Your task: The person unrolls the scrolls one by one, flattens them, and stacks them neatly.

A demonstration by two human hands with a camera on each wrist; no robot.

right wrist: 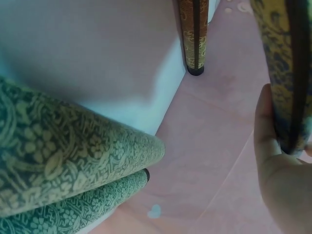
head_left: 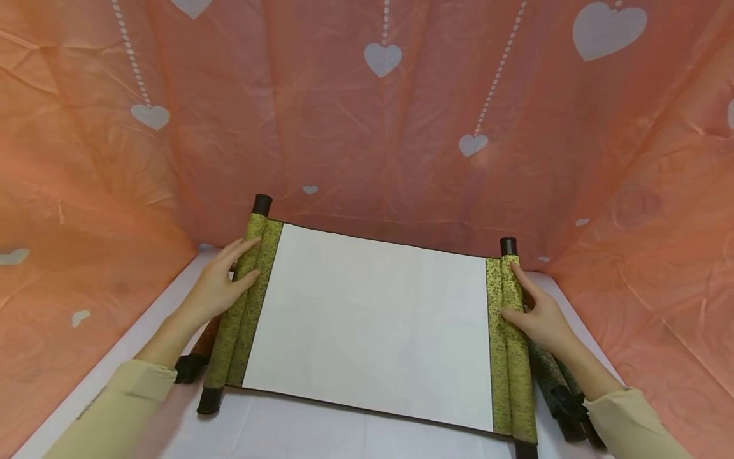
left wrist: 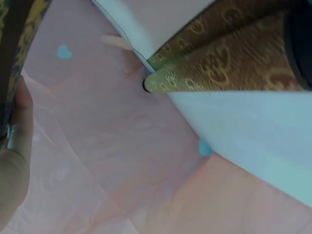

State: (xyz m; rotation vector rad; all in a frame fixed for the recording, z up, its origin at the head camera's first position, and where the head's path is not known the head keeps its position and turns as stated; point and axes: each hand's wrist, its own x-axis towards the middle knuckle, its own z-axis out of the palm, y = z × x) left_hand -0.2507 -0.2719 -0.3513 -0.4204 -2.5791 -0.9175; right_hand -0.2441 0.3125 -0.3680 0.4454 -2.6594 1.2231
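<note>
unrolled scroll (head_left: pixel 373 319); left hand (head_left: pixel 218 284): fingers (head_left: pixel 235 253) pinch left roller (head_left: pixel 225 338); right hand (head_left: pixel 545 320): fingers pinch right roller (head_left: pixel 520 382)

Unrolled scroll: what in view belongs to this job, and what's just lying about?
Job in hand:
unrolled scroll
left hand, holding its left roll
right hand, holding its right roll

Apparently lying about:
brown patterned rolls, at left
green patterned rolls, at right

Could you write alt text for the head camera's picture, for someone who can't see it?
A person's left hand and right hand hold open a blank white scroll by its yellow-green rolled ends. Darker rolls lie at both sides on a white surface, before a pinkish-orange heart-patterned backdrop.
</note>
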